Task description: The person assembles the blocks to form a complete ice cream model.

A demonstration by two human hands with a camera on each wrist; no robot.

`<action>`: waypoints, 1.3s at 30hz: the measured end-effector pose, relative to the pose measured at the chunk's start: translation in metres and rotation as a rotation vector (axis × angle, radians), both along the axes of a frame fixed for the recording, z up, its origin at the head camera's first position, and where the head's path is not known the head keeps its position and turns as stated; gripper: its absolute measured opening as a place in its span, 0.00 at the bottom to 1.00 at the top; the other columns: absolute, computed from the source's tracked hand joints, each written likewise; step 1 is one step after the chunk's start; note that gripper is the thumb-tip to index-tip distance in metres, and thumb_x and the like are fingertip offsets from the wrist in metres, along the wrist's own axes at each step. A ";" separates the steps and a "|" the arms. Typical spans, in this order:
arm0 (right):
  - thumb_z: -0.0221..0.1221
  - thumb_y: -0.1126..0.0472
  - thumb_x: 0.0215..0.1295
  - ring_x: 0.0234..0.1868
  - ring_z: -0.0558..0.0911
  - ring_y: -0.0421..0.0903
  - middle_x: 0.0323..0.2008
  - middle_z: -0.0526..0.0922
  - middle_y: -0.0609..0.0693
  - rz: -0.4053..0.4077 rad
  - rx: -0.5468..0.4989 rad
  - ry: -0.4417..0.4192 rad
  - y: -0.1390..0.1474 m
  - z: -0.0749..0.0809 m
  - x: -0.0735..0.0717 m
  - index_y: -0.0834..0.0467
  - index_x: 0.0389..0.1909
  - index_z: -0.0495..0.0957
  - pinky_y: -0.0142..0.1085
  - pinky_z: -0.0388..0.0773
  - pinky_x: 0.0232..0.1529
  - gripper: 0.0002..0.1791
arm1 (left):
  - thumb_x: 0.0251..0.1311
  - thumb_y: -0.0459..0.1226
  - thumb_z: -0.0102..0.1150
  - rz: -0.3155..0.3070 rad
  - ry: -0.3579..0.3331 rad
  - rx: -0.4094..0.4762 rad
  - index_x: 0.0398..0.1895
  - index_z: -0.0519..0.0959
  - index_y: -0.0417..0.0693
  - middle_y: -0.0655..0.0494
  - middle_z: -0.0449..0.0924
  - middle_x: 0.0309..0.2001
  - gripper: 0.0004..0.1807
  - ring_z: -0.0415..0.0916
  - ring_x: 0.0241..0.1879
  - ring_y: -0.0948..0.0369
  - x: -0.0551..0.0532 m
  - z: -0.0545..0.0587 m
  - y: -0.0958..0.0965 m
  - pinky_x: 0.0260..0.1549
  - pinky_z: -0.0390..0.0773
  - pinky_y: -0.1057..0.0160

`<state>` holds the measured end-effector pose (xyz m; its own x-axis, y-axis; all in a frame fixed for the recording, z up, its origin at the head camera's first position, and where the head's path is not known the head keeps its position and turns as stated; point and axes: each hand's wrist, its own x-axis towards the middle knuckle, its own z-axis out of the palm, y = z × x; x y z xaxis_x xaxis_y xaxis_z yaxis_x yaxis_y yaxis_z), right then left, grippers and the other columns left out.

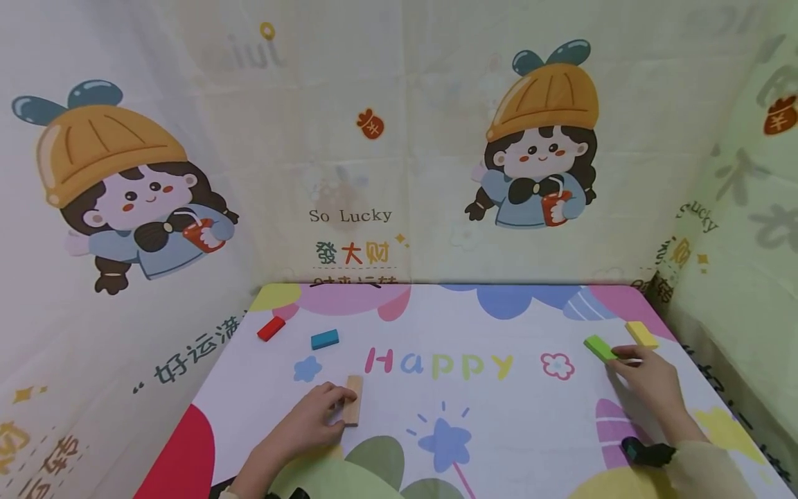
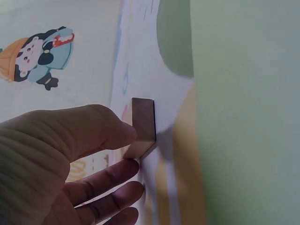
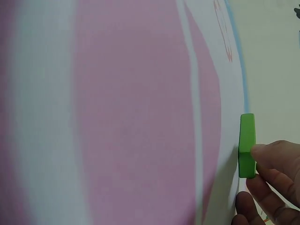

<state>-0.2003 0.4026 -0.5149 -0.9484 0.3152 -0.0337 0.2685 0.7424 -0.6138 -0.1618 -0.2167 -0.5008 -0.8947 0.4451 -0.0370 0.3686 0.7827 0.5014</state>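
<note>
A plain wooden block (image 1: 352, 409) lies lengthwise on the table, left of its middle. My left hand (image 1: 318, 416) pinches it from the left, with fingers over its far part and the thumb near its front end. In the left wrist view the thumb overlaps the wooden block (image 2: 144, 119), and the other fingers curve below it. On the right side, my right hand (image 1: 648, 381) pinches the near end of a green block (image 1: 599, 348) between thumb and fingers. The right wrist view has the thumb on the side of the green block (image 3: 247, 133).
Just beyond the right hand lies a yellow block (image 1: 642, 335). A red block (image 1: 271, 328) and a blue block (image 1: 325, 339) lie at the back left. Printed cloth walls (image 1: 436, 256) rise behind and beside the table (image 1: 499, 416), whose cover carries coloured drawings.
</note>
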 end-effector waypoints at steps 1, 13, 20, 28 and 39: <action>0.62 0.55 0.71 0.57 0.75 0.72 0.59 0.76 0.74 0.002 -0.003 -0.009 -0.001 0.001 0.000 0.70 0.62 0.73 0.63 0.71 0.53 0.27 | 0.59 0.35 0.69 -0.004 -0.004 0.002 0.56 0.81 0.55 0.65 0.77 0.48 0.20 0.73 0.47 0.62 0.001 -0.001 0.002 0.50 0.80 0.58; 0.63 0.54 0.71 0.55 0.79 0.68 0.57 0.79 0.71 0.061 -0.023 -0.020 -0.022 0.001 0.002 0.67 0.62 0.75 0.59 0.75 0.50 0.27 | 0.61 0.37 0.69 -0.069 -0.014 0.018 0.57 0.82 0.59 0.65 0.79 0.50 0.20 0.73 0.50 0.62 0.006 0.001 0.026 0.52 0.81 0.58; 0.63 0.54 0.70 0.54 0.80 0.67 0.55 0.82 0.70 0.108 -0.014 -0.007 -0.031 0.002 0.003 0.66 0.61 0.77 0.50 0.77 0.44 0.25 | 0.61 0.37 0.70 -0.135 0.039 0.022 0.56 0.83 0.59 0.65 0.79 0.47 0.19 0.73 0.48 0.64 0.004 -0.001 0.044 0.51 0.80 0.59; 0.63 0.54 0.70 0.51 0.82 0.63 0.55 0.82 0.69 0.136 0.001 0.004 -0.044 0.003 0.003 0.64 0.59 0.79 0.43 0.77 0.40 0.23 | 0.62 0.40 0.70 -0.192 0.047 0.010 0.56 0.83 0.62 0.68 0.79 0.48 0.19 0.72 0.48 0.67 0.003 -0.005 0.067 0.52 0.79 0.61; 0.66 0.54 0.68 0.49 0.83 0.60 0.54 0.83 0.66 0.170 -0.020 0.021 -0.064 0.003 0.001 0.63 0.57 0.80 0.35 0.74 0.37 0.22 | 0.61 0.43 0.71 -0.266 0.046 0.006 0.55 0.83 0.65 0.71 0.79 0.47 0.18 0.69 0.45 0.71 0.005 -0.005 0.100 0.47 0.75 0.68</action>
